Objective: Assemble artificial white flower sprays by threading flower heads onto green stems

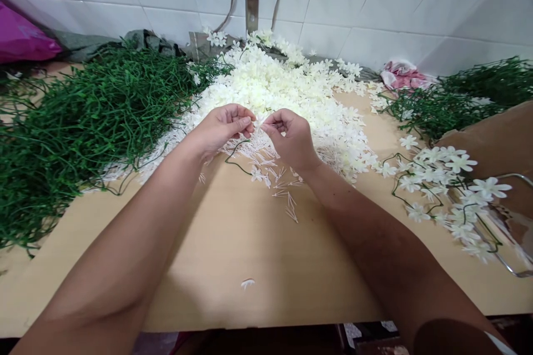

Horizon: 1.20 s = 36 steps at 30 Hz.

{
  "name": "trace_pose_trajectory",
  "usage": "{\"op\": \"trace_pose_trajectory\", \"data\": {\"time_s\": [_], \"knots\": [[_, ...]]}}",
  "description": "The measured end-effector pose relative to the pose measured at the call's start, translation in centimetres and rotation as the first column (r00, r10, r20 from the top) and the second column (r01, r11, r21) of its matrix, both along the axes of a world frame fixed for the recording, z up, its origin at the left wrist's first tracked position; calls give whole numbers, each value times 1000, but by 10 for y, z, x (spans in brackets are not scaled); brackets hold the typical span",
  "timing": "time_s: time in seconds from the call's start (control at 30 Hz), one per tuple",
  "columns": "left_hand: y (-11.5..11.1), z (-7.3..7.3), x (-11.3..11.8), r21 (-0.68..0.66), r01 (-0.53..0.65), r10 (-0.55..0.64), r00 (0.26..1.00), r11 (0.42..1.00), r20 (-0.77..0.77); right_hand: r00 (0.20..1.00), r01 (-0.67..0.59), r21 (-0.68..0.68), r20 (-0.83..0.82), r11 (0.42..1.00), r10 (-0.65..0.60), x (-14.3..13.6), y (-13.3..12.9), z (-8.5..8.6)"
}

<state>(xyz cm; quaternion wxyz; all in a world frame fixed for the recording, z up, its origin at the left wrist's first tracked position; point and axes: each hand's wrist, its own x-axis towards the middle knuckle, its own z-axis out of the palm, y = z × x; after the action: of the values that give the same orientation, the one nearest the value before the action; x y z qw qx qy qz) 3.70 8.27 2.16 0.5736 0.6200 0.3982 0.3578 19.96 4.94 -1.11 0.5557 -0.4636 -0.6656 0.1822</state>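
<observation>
Both hands meet above the front of a big heap of white artificial flowers [266, 83]. My left hand [231, 125] has thumb and fingers pinched on a small white piece, which looks like a flower or its thin stalk. Just to its right, my right hand [287, 130] pinches the same small white bit; its exact shape is hard to make out. A dark green stem [238, 165] curves below the hands, with a white flower [259, 175] at its lower end. Thin white stalks [291, 208] lie scattered on the tabletop [233, 244].
Green stems [120, 100] are piled at left, more [478, 94] at back right. Flowered stems [458, 194] lie at right by brown cardboard [499, 138] and a metal frame [514, 273]. A purple bag [25, 36] and pink-white cloth [406, 75] sit near the tiled wall.
</observation>
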Motion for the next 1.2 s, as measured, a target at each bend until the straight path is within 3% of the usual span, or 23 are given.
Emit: {"op": "trace_pose_trajectory", "data": {"time_s": [0.1,0.23,0.37,0.53,0.7,0.93,1.2], "knots": [[-2,1,1,16,21,-20,999,1000,-48,999,-1,-28,-42,1000,0,1,1,1],[-5,4,5,62,28,-23,997,998,-74,981,58,192,168,980,-92,2,-1,0],[-5,1,10,80,-33,42,992,996,-118,892,72,395,386,916,-236,0,-2,-2],[-3,-4,15,132,-122,145,974,984,-177,780,87,531,490,843,-389,0,-1,-6],[-5,-4,17,218,-176,229,940,960,-252,796,136,452,480,881,-369,1,-2,-8],[-9,5,20,146,-203,233,944,968,-233,871,161,414,367,896,-326,2,-1,-6],[-9,5,18,92,-208,220,963,974,-156,982,92,189,147,978,-121,-3,-4,-2]]}}
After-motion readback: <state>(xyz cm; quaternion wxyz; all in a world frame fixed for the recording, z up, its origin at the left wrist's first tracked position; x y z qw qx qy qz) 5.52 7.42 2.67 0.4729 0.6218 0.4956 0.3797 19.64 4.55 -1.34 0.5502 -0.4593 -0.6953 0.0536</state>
